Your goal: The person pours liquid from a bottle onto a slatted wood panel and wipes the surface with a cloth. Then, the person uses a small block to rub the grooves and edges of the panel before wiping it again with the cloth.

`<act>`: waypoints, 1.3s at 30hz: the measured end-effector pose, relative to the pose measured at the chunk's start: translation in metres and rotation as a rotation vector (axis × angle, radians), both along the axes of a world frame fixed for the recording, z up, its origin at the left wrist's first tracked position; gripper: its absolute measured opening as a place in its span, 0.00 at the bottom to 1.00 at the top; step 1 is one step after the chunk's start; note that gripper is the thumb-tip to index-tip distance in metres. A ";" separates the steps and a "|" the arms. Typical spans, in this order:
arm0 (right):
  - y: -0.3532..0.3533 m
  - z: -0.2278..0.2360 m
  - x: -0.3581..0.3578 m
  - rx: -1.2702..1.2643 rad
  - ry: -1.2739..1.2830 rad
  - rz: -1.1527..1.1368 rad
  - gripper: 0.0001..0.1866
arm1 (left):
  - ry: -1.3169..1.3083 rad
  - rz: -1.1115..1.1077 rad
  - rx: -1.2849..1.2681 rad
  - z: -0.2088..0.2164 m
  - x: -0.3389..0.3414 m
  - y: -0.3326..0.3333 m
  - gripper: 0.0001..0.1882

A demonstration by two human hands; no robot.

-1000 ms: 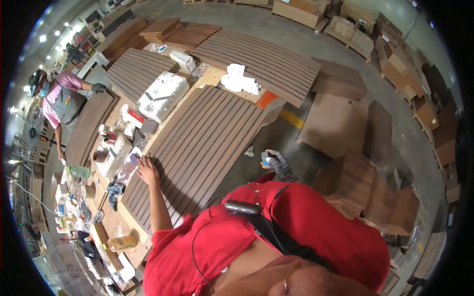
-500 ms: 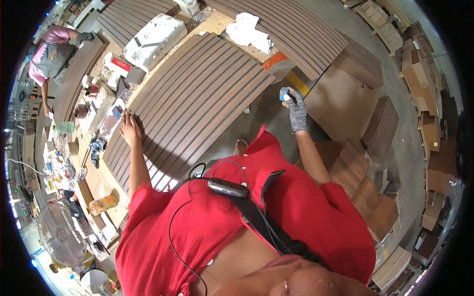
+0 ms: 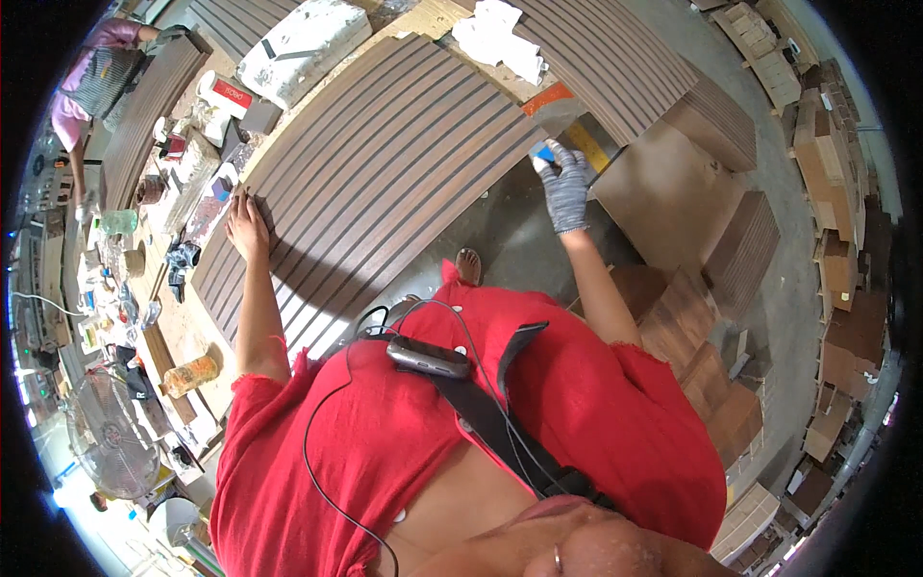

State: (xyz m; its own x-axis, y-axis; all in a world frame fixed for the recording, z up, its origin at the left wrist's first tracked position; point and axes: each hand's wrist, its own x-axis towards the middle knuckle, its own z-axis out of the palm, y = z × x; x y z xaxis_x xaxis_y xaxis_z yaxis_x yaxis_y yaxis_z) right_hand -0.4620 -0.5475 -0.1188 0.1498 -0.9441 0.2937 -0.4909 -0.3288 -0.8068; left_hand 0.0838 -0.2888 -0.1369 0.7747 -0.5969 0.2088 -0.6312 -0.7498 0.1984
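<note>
1. Broadly, a worktable [image 3: 200,332] carries the work; clock readings below are from the panel's middle unless noted, 12 at the top of the view.
2. Slatted brown panel [image 3: 370,183], dark grooves running lengthwise, lies flat between the two hands: toward 2 o'clock from the left, 9 o'clock from the right.
3. White-covered block [image 3: 306,53] at 11 o'clock, dark strip on top.
4. White cloth [image 3: 500,40], crumpled, between 1 and 2 o'clock, beyond the panel's far edge.
5. Left hand [image 3: 248,231], bare, at 8 o'clock: laid on the panel's left edge, fingers extended, nothing seen in its grasp.
6. Right hand [image 3: 565,188], grey knit glove, at 3 o'clock: off the panel's right end, thumb and fingers drawn in around a small item.
7. Orange-tinted bottle [image 3: 190,376], on its side, 7 o'clock from the left hand.
8. Blue block [image 3: 545,152], in the gloved fingertips, near the panel's right corner; contact with panel unclear.
</note>
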 end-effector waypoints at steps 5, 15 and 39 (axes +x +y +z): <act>0.022 0.010 0.005 0.074 -0.019 0.025 0.21 | 0.015 0.008 0.028 -0.001 0.001 -0.002 0.25; 0.033 0.023 0.014 0.048 0.044 0.060 0.23 | 0.018 0.016 0.042 0.001 0.001 0.001 0.26; -0.036 0.009 -0.009 0.072 -0.041 -0.077 0.18 | 0.012 -0.026 0.029 -0.003 0.008 0.006 0.25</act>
